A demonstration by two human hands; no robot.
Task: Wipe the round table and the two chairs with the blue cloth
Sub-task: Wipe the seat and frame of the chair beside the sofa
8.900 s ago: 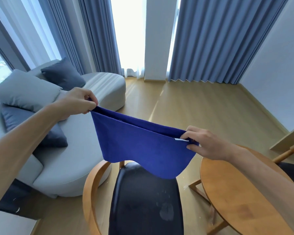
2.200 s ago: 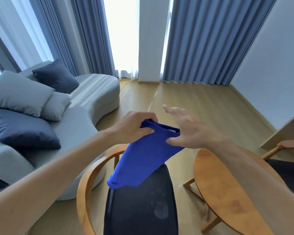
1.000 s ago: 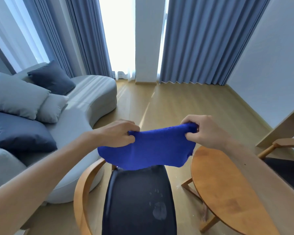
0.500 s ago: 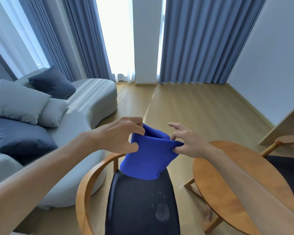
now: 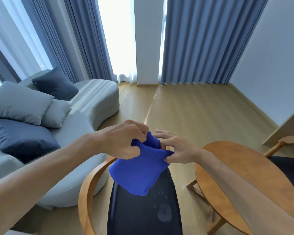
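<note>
Above the chair (image 5: 143, 209), left fingers (image 5: 139, 133) clench the cloth (image 5: 139, 172) while right fingers (image 5: 167, 156) pinch its corner, seemingly folding it into a pad for wiping; it hangs clear of the smudged seat, with the tabletop (image 5: 244, 175) just right.

I'm looking into a home living room or a hotel-style lounge: a curved grey sofa (image 5: 85, 116) piled with cushions (image 5: 22, 102), floor-length blue curtains (image 5: 199, 39) over bright windows, a pale wood floor (image 5: 185, 112), and a round wooden table (image 5: 236, 167) between two black-seated armchairs (image 5: 143, 209).
</note>
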